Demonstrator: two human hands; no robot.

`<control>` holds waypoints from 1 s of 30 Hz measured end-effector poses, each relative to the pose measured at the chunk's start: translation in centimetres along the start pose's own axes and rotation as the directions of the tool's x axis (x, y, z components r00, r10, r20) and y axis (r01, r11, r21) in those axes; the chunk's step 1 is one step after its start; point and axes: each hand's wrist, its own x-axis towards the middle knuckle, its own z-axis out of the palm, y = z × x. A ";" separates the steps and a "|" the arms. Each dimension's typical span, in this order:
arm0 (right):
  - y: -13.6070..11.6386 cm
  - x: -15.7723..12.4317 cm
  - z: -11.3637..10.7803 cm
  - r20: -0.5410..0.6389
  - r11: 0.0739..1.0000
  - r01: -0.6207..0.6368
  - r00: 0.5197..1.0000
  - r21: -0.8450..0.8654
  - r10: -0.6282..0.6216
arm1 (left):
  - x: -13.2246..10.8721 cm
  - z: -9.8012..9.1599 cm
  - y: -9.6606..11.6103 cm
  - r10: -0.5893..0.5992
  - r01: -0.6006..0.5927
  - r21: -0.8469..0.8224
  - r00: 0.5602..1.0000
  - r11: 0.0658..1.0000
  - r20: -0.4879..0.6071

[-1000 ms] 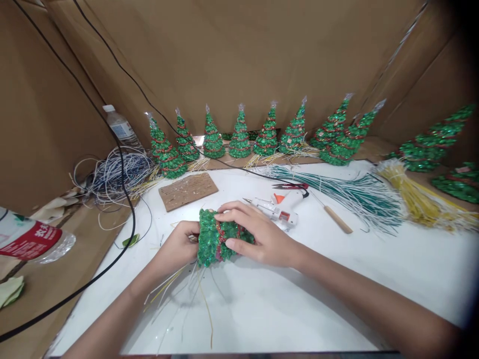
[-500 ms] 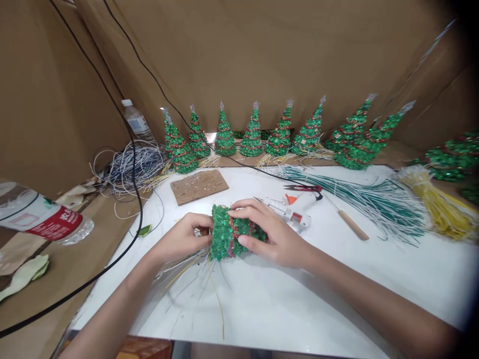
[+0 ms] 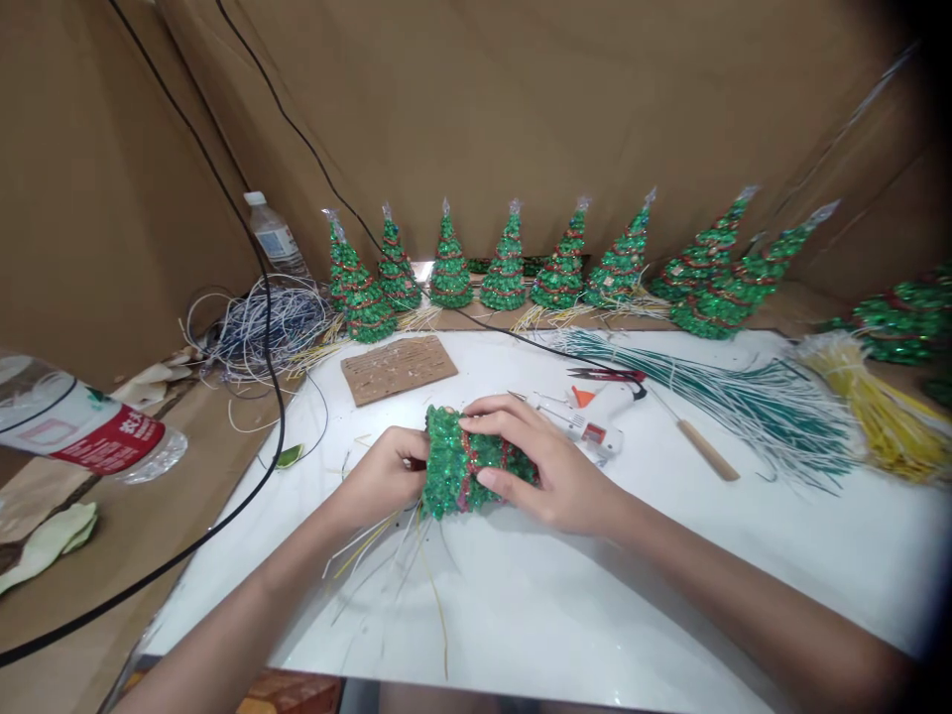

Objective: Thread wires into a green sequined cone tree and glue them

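A green beaded Christmas tree (image 3: 447, 464) with red garland lies on its side on the white tabletop, its base facing left. My right hand (image 3: 539, 466) is wrapped over its body, thumb in front and fingers across the top. At the base, my left hand (image 3: 391, 466) is closed, its fingertips tucked into or behind the base edge; what they pinch is hidden. Loose white and yellow wires (image 3: 364, 545) trail from below the base, under my left hand, onto the table.
Behind the tree lie a hot glue gun (image 3: 614, 412), red-handled snips (image 3: 606, 375), a wooden-handled awl (image 3: 706, 449) and a cardboard piece (image 3: 400, 369). Green-white wires (image 3: 714, 387) and yellow wires (image 3: 878, 407) spread right. Finished trees (image 3: 450, 263) line the back. A black cable (image 3: 275, 436) hangs left, near a bottle (image 3: 89, 421).
My left hand has moved slightly right, its fingers going further in at the tree's base. My right hand keeps its hold. The whole view has shifted a little.
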 end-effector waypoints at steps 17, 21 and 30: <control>0.0 0.0 -0.1 0.011 1.000 0.013 1.000 0.000 -0.013 | -0.1 0.3 0.1 0.077 -0.076 -0.053 0.997 0.996 0.005; -0.1 0.0 -0.1 0.006 1.000 0.015 1.000 -0.010 -0.015 | -0.1 0.4 0.1 0.090 -0.090 -0.059 0.996 0.994 -0.001; 0.0 0.1 0.0 -0.004 1.000 0.023 1.000 -0.004 -0.023 | 0.1 0.5 -0.2 0.084 -0.086 -0.066 0.996 0.994 -0.028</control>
